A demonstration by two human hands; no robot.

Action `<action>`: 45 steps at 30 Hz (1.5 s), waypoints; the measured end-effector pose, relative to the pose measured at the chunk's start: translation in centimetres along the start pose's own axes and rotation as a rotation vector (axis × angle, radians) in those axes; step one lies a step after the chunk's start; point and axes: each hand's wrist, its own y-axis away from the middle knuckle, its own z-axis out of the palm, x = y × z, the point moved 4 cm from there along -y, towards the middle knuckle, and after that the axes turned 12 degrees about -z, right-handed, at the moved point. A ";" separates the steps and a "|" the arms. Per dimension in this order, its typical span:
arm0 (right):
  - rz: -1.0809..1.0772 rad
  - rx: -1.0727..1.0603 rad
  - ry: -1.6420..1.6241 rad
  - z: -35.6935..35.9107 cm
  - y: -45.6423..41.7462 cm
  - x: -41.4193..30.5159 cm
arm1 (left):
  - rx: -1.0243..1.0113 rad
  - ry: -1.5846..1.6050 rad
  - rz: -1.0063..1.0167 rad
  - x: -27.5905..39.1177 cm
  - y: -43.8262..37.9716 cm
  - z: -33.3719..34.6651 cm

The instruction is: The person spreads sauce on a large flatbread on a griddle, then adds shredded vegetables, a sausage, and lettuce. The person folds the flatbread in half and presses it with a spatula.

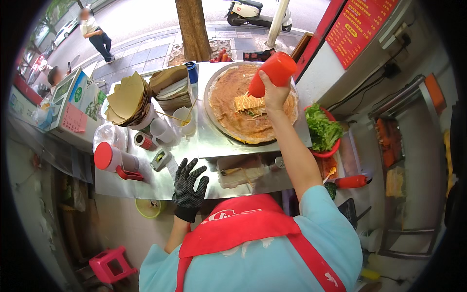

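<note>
My bare right hand (274,89) is closed around a red squeeze bottle (279,69), tilted with its nozzle down over a large round crepe (228,124) on the griddle. Beneath the nozzle, a yellow folded piece (245,104) streaked with pale sauce lies on the crepe, with shredded vegetables beside it. In a black dotted glove, my left hand (189,188) rests with fingers spread at the front edge of the steel counter (157,189). It holds nothing. Near its fingertips stands a tape dispenser (160,159).
Left on the counter are a stack of paper bags (127,98), plastic cups (161,130) and a red-lidded pitcher (118,158). Right of the griddle, a red basket holds lettuce (323,127). An open plastic container (237,175) sits below the griddle. A person (95,34) stands outside.
</note>
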 end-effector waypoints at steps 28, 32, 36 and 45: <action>0.122 -0.790 -0.188 -0.6 -3.9 9.1 | 0.050 -0.079 -0.132 4.4 0.7 3.1; 0.059 -0.795 0.029 -5.5 -8.3 6.6 | 0.045 -0.076 -0.155 4.0 0.5 3.7; 0.076 -0.767 -0.106 -5.5 -7.2 4.5 | 0.006 -0.067 -0.131 4.7 -0.2 4.5; 0.101 -0.781 -0.041 -4.0 -2.2 4.1 | -0.046 -0.010 0.034 7.1 -3.2 5.4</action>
